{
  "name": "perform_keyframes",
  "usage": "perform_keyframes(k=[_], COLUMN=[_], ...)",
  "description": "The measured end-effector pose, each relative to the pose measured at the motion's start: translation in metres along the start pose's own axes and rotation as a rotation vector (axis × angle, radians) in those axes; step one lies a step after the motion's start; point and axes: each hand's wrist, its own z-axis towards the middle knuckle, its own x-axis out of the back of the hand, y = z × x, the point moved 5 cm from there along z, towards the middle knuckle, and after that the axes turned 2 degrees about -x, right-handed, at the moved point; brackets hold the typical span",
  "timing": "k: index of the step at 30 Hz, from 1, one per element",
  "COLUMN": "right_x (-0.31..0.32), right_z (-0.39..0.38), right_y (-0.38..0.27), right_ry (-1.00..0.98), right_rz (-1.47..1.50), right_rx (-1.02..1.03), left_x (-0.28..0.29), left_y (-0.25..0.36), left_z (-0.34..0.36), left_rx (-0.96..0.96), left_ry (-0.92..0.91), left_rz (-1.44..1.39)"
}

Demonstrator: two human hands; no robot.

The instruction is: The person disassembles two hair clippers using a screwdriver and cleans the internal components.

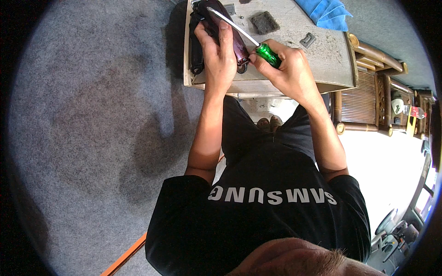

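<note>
A dark maroon hair clipper (240, 48) lies at the left side of the wooden tabletop (294, 60). My left hand (218, 62) is wrapped round it, thumb along its top face. In my right hand (294, 69) is a screwdriver (268, 55) with a green handle. Its long metal shaft slants up and left across the clipper, and the tip meets the clipper near its far end. Whether the tip sits in a screw is too small to tell. A black object (196, 48), partly hidden by my left hand, lies along the table's left edge.
On the tabletop lie a dark square sponge-like pad (265, 22), a small grey metal piece (307, 40) and another metal piece (229, 8). Dark hair-like bits are scattered about. A blue cloth (328, 16) hangs at the far right corner. Bamboo furniture (361, 96) stands to the right.
</note>
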Motion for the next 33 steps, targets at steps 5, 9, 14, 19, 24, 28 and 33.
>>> perform_keyframes(k=[5, 9, 14, 19, 24, 28, 33], right_x=[0.000, 0.001, 0.000, 0.001, 0.000, -0.001, 0.005], right_z=[0.000, 0.000, 0.000, 0.000, 0.000, 0.001, 0.000], right_y=[-0.001, 0.000, 0.002, 0.002, 0.003, 0.008, 0.012], right_ry=[0.014, 0.013, 0.021, 0.051, 0.050, 0.110, 0.127], right_rz=[0.042, 0.021, 0.025, 0.039, 0.035, 0.093, 0.192], right_rx=[0.028, 0.015, 0.024, 0.019, 0.008, 0.053, -0.088], left_x=[0.000, 0.001, -0.002, -0.007, -0.003, -0.008, -0.012], left_y=[-0.002, -0.001, 0.010, 0.023, 0.010, 0.019, 0.031], left_z=[0.000, 0.000, -0.001, -0.003, 0.000, 0.002, 0.000], left_rx=[0.008, 0.020, 0.104, 0.118, 0.091, 0.050, 0.183], left_ry=[0.005, 0.010, -0.052, -0.058, -0.059, -0.062, -0.127], left_rz=[-0.004, -0.008, -0.082, -0.185, -0.173, -0.233, -0.404])
